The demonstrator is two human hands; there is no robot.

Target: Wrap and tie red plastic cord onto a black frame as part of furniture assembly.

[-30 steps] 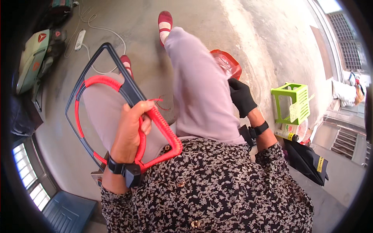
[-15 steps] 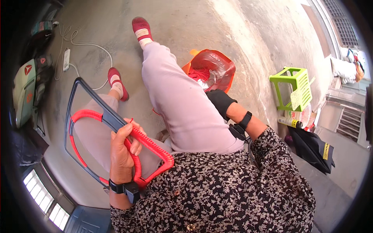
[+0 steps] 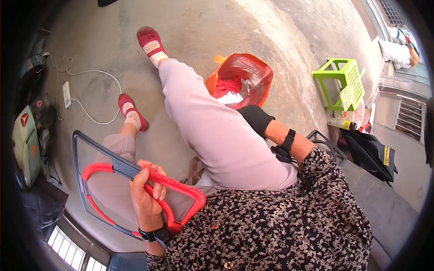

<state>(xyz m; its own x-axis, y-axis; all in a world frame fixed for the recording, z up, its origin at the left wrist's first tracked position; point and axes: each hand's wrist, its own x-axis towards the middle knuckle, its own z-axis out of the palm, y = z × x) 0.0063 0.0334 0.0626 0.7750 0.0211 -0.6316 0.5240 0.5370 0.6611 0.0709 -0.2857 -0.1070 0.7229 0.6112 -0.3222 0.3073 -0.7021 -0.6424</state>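
My left hand grips a looped dark frame over my lap. Tightly wound red cord covers its near end and parts of an inner curve. The rest of the rim is bare and dark. My right hand, in a black glove, is down beyond my right thigh, close to an open orange bag. My leg hides its fingers, so whether it holds anything is not visible. Inside the bag lies a heap of red cord next to the shiny silvery lining.
A green plastic stool stands at the right, with a yellow-and-black can and a black bag nearby. Another dark frame is beside my right elbow. A white power strip with its cable lies at the left, near a pale green machine.
The whole view has shifted a little. My left hand still holds the frame, now slightly lower in view. Another dark frame shows beside my right elbow. My right hand stays beyond the thigh.
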